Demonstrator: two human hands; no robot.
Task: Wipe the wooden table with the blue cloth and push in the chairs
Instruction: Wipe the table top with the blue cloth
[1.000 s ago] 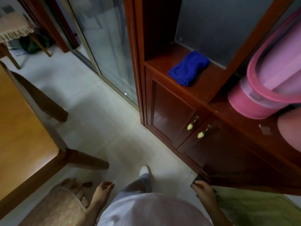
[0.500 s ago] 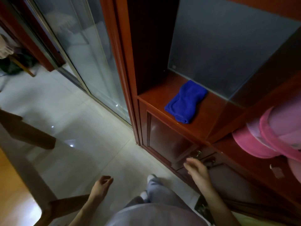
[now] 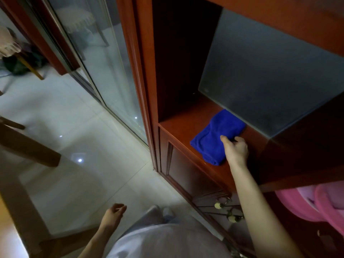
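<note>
The blue cloth (image 3: pixel 214 138) lies folded on the open shelf of a red-brown wooden cabinet (image 3: pixel 178 127). My right hand (image 3: pixel 235 149) reaches up onto the cloth's right edge, with the thumb on top and the fingers curled around the far side. The cloth still rests flat on the shelf. My left hand (image 3: pixel 113 215) hangs low beside my body, fingers loosely apart and holding nothing. A corner of the light wooden table (image 3: pixel 7 231) shows at the bottom left, with dark wooden legs (image 3: pixel 31 148) beside it.
A glass sliding door (image 3: pixel 104 58) stands left of the cabinet. Two brass knobs (image 3: pixel 225 211) mark the cabinet doors below the shelf. Pink plastic basins (image 3: pixel 316 205) sit at the lower right. A chair with a lace cover (image 3: pixel 7 43) stands far left on the pale tiled floor (image 3: pixel 89 164).
My right hand rose from near the cabinet knobs up to the shelf and closed on the blue cloth. The view shifted closer to the cabinet. My left hand stayed low.
</note>
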